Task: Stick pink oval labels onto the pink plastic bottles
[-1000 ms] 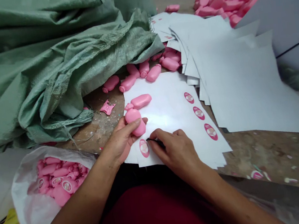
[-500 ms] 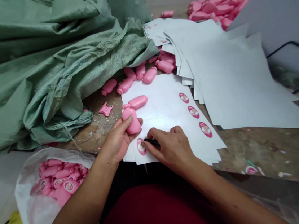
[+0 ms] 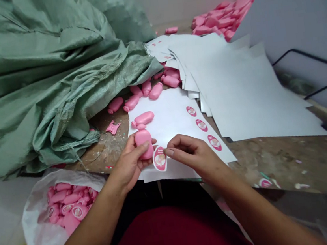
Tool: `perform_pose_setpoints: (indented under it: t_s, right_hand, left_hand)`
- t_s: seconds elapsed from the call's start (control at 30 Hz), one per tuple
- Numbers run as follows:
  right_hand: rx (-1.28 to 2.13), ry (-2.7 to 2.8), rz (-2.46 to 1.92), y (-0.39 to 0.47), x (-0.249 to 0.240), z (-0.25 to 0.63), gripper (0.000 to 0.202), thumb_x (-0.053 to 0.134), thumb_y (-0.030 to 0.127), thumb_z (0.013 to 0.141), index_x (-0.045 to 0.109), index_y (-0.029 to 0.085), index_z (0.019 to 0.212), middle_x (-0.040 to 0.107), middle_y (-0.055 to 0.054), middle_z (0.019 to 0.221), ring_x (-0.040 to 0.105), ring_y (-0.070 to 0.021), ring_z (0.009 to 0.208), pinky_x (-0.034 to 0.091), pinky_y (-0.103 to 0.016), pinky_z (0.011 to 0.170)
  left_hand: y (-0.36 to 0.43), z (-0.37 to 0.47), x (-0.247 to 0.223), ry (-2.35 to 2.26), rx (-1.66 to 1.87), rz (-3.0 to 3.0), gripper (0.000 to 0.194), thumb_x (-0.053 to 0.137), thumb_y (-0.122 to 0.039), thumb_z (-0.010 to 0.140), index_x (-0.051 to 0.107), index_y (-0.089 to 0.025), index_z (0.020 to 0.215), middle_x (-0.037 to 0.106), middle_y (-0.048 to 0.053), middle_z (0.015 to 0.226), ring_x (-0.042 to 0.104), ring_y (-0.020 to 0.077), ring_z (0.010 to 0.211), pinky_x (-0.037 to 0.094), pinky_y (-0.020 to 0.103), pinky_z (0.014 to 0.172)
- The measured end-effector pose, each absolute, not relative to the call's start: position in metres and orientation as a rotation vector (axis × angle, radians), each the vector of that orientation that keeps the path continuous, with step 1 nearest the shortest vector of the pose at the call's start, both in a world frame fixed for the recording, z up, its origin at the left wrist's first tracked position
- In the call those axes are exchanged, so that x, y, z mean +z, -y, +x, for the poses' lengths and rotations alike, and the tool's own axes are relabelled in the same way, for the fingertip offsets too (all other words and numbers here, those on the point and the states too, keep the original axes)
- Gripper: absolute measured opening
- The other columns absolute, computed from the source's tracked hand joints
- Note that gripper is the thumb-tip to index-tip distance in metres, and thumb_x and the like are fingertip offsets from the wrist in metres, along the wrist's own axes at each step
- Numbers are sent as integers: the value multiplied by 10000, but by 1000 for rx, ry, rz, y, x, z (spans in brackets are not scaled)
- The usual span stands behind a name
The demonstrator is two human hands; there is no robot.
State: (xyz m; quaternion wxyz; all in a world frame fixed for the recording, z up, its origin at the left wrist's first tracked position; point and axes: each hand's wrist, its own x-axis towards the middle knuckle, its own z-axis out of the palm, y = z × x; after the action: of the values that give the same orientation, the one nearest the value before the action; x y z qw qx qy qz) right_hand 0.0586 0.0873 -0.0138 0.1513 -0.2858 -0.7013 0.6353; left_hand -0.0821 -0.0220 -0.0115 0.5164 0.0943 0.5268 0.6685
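Observation:
My left hand (image 3: pixel 129 161) is closed around a small pink bottle (image 3: pixel 143 142), its plain flat side turned up. Between thumb and forefinger, my right hand (image 3: pixel 193 153) pinches the edge of an oval pink-and-white sticker (image 3: pixel 160 162), which is off the sheet and just right of the bottle. Under both hands lies a white sticker sheet (image 3: pixel 168 114), with several oval stickers (image 3: pixel 202 125) down its right side. Another pink bottle (image 3: pixel 144 118) rests on the sheet's upper left. The black tool seen earlier does not show.
Green sacking (image 3: pixel 57 84) covers the left of the table, with loose bottles (image 3: pixel 131 102) along its edge. A stack of white sheets (image 3: pixel 243 89) lies to the right. Labelled bottles fill a white bag (image 3: pixel 35 229) at lower left. More pink bottles (image 3: pixel 222 18) are heaped behind.
My right hand has lifted the oval sticker off the sheet's lower left corner and brought it beside the bottle. The black tool has gone from sight. The whole view has shifted slightly.

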Motion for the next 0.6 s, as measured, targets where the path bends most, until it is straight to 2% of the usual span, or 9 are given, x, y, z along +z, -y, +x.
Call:
perform_pose_setpoints:
  t_s: [0.1,0.27,0.4,0.6]
  right_hand:
    - [1791,2038,-826,-87,-14,63,271,657,474,801,605,213,749,526,31,662,441,-120,621,337,-274,572]
    - [1789,2070,-801,-85,-14,68,277,651,469,825,604,205,754,574,29,684,480,-120,635,365,-276,597]
    - [1756,2086,-816,-84,-17,70,280,649,465,827,592,206,737,552,35,662,460,-119,620,354,-276,580]
    - [1735,2101,-844,-83,-19,69,267,636,458,826,599,209,741,599,18,675,514,-134,637,387,-284,607]
  left_hand:
    - [32,-69,-3,-1122,1544,212,314,646,-355,892,580,-235,1174,645,18,949,634,124,779,557,258,687]
    - [38,-56,-2,-1036,1490,182,449,513,-558,927,560,-252,1252,648,57,1033,648,176,897,557,258,656]
    - [37,-54,-4,-1058,1473,198,491,452,-591,940,547,-249,1280,660,76,1063,648,194,956,539,241,650]
    - [38,-52,-3,-1066,1463,213,519,449,-604,935,543,-241,1293,661,87,1102,647,200,970,534,242,655]
